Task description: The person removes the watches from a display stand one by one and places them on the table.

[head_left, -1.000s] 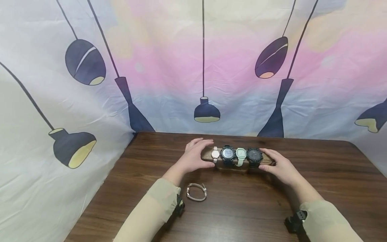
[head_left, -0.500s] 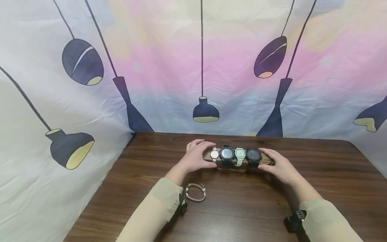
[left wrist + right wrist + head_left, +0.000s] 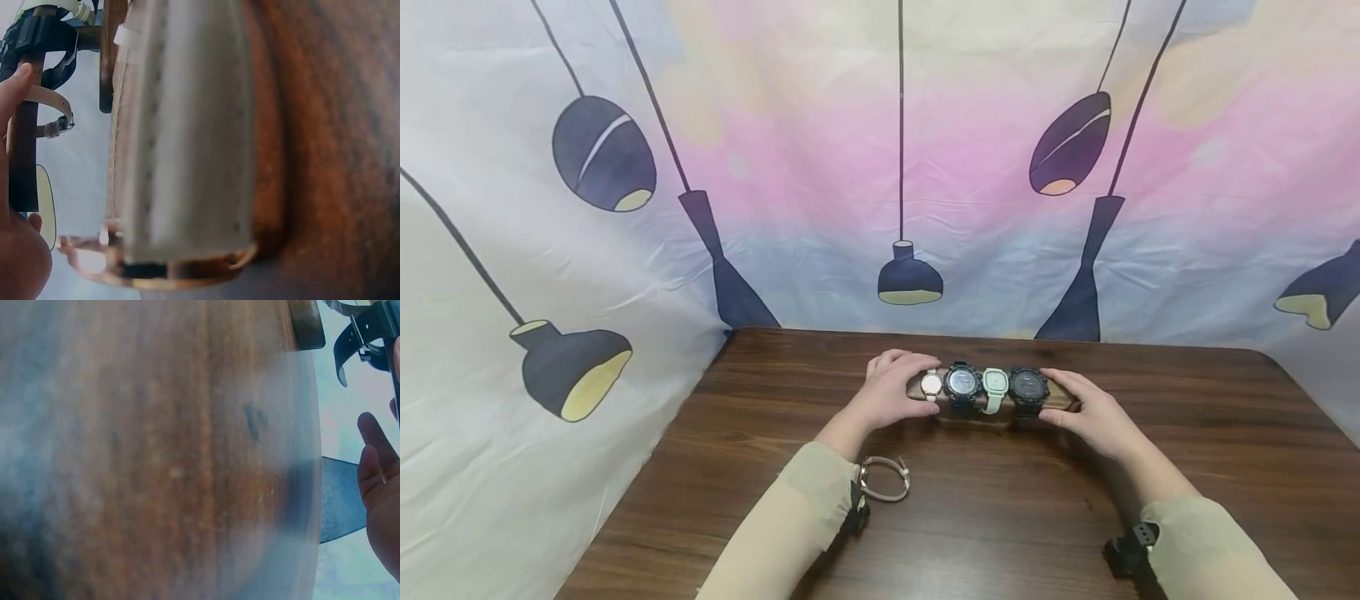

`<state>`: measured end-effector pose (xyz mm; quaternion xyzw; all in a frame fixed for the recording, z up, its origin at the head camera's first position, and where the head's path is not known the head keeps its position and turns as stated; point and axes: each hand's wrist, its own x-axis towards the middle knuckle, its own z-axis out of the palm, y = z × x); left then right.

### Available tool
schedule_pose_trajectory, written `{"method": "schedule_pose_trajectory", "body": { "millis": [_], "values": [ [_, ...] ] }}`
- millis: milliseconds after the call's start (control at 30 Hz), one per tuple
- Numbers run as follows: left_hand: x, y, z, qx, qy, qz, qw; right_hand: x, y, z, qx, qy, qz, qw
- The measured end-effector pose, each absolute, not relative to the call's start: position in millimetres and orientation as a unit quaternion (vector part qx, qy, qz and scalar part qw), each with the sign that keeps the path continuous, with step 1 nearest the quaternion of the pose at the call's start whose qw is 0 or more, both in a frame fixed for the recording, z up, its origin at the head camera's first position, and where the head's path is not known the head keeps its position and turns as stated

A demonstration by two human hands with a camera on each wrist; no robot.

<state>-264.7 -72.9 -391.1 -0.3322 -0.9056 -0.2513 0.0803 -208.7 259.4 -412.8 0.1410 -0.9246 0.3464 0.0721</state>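
Observation:
A wooden watch stand (image 3: 1058, 397) lies across the far middle of the table. On its bar, left to right, sit a small pale-strapped watch (image 3: 931, 384), a black watch with a silvery face (image 3: 962, 381), a mint-green watch (image 3: 996, 382) and an all-black watch (image 3: 1028, 385). My left hand (image 3: 892, 390) grips the bar's left end, thumb in front and fingers behind, by the small watch. At the right end my right hand (image 3: 1095, 415) holds the bar between thumb and fingers, beside the all-black watch. The stand's base is mostly hidden.
A loose pale-strapped watch with a rose-gold case (image 3: 187, 137) fills the left wrist view, close to my left sleeve (image 3: 820, 483). The brown wooden table (image 3: 1000, 517) ends at a cloth backdrop (image 3: 820, 167) printed with lamps.
My left hand has slid slightly right along the bar's end, and its forearm has come closer to the loose watch. The right hand and the stand look unchanged.

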Motion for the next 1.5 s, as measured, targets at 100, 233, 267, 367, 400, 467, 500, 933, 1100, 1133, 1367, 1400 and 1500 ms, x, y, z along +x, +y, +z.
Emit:
{"method": "schedule_pose_trajectory", "body": {
  "millis": [100, 233, 267, 367, 400, 467, 500, 933, 1100, 1133, 1367, 1400, 1500],
  "values": [
    [-265.5, -72.8, -391.1, -0.333, -0.906, -0.250, 0.079, -208.3, 259.3, -412.2, 0.143, -0.924, 0.347, 0.072],
    [-266.5, -73.5, -391.3, -0.332, -0.906, -0.250, 0.083, -207.9, 259.2, -411.3, 0.144, -0.924, 0.346, 0.072],
    [-266.6, -73.9, -391.3, -0.331, -0.906, -0.250, 0.084, -207.9, 259.2, -411.4, 0.144, -0.924, 0.346, 0.073],
    [-266.5, -76.5, -392.0, -0.323, -0.907, -0.255, 0.082, -208.3, 258.5, -412.4, 0.144, -0.924, 0.347, 0.072],
    [-266.5, -77.5, -392.6, -0.320, -0.908, -0.258, 0.080, -208.2, 258.2, -412.9, 0.143, -0.924, 0.348, 0.072],
    [-266.4, -79.9, -393.9, -0.316, -0.909, -0.263, 0.075, -207.7, 257.4, -413.7, 0.142, -0.924, 0.349, 0.072],
    [-266.2, -81.1, -394.4, -0.314, -0.909, -0.265, 0.073, -207.3, 257.0, -414.2, 0.142, -0.924, 0.349, 0.071],
    [-266.2, -94.0, -398.8, -0.303, -0.901, -0.304, 0.061, -203.8, 256.6, -417.7, 0.144, -0.919, 0.357, 0.082],
    [-266.2, -96.0, -396.7, -0.297, -0.904, -0.302, 0.053, -204.4, 257.0, -417.8, 0.144, -0.920, 0.356, 0.083],
    [-266.0, -96.3, -396.2, -0.297, -0.904, -0.302, 0.052, -204.5, 257.1, -417.6, 0.143, -0.920, 0.355, 0.082],
    [-266.6, -97.3, -394.3, -0.302, -0.903, -0.299, 0.063, -205.9, 257.8, -415.4, 0.141, -0.923, 0.351, 0.077],
    [-267.0, -97.4, -394.4, -0.301, -0.903, -0.300, 0.065, -206.2, 258.1, -415.1, 0.141, -0.923, 0.351, 0.077],
    [-268.1, -97.7, -395.1, -0.300, -0.903, -0.301, 0.068, -206.6, 259.2, -414.2, 0.139, -0.923, 0.349, 0.076]
  ]
}}
